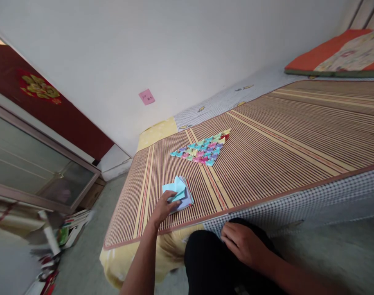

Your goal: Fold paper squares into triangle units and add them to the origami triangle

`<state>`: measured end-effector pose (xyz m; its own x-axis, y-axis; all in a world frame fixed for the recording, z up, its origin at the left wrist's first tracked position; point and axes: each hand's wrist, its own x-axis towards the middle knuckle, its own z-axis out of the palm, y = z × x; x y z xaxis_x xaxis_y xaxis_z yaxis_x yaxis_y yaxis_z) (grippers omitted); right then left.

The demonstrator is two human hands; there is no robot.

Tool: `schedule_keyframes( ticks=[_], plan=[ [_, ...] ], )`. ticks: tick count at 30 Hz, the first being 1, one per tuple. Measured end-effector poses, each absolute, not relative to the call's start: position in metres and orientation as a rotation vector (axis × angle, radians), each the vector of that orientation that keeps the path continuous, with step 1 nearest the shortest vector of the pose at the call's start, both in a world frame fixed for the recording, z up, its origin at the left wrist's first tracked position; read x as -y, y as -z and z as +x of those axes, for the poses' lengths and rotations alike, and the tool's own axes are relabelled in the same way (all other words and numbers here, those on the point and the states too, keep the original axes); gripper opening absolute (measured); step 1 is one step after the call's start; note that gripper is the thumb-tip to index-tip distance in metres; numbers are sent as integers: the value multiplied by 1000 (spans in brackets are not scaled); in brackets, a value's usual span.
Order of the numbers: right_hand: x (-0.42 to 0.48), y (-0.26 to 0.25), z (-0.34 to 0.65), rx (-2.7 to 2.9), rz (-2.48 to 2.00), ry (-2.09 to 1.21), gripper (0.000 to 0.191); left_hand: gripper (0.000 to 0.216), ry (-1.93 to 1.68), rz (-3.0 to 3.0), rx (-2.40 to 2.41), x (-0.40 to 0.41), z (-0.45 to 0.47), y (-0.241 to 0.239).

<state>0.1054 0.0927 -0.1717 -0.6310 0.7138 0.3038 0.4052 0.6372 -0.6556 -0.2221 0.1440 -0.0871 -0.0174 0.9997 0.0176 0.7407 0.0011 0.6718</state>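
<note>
My left hand (165, 208) is at a light-blue sheet of paper (177, 186), with thumb and fingers closed on its near part. The sheet has a raised, folded flap and lies over a small stack of coloured paper (183, 203), whose top looks pale violet. My right hand (240, 241) rests on my dark-trousered knee, its fingers curled together and nothing seen in them. Beyond the stack, many small folded paper pieces (202, 149) in blue, pink, yellow, green and violet lie in rows that form a triangle.
A striped mat (266, 135) covers the bed, over checked and yellow cloth. Folded orange bedding (325, 51) lies at the far right. A pink note (147, 97) is stuck on the white wall. To the left are a glass-panelled door (48, 159) and clutter (64, 233) on the floor.
</note>
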Motion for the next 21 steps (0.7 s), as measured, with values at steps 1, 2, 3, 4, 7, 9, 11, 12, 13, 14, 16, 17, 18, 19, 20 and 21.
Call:
schedule_keyframes(
  ticks=[1,2,3,4,7,9,11,12,13,14,16,17,18,19,20,21],
  plan=[
    [-93,170,104,2278,-872,-761,19,32,-725,1783,-1802,-144,-222,88],
    [-94,167,102,2241,-868,-791,19,30,-733,1778,-1794,-144,-223,88],
    [-96,163,99,2196,-861,-821,18,29,-740,1774,-1787,-144,-223,88],
    [-99,157,94,2146,-844,-848,16,28,-746,1771,-1781,-144,-223,88],
    [-120,133,70,2020,-756,-855,24,29,-760,1766,-1765,-143,-223,88],
    [-142,117,46,1982,-747,-833,28,29,-764,1767,-1757,-143,-222,88],
    [-167,105,19,1971,-748,-827,30,30,-766,1768,-1754,-143,-221,88],
    [-178,101,5,1965,-758,-822,30,30,-767,1770,-1757,-142,-221,88],
    [-189,98,-9,1971,-759,-821,29,30,-768,1772,-1761,-142,-220,88],
    [-198,97,-20,1983,-751,-824,23,31,-767,1777,-1767,-141,-219,88],
    [-211,97,-37,2003,-728,-847,7,33,-766,1788,-1792,-139,-218,89],
    [-214,99,-40,2000,-722,-861,7,35,-771,1795,-1812,-137,-216,89],
    [-216,100,-41,1985,-723,-874,11,37,-784,1800,-1838,-136,-215,90],
    [-217,102,-39,1958,-730,-888,14,39,-806,1804,-1866,-133,-214,91],
    [-217,104,-35,1919,-742,-901,17,38,-836,1806,-1894,-131,-213,93],
    [-217,105,-29,1869,-758,-914,18,37,-873,1805,-1919,-129,-212,94]
  ],
)
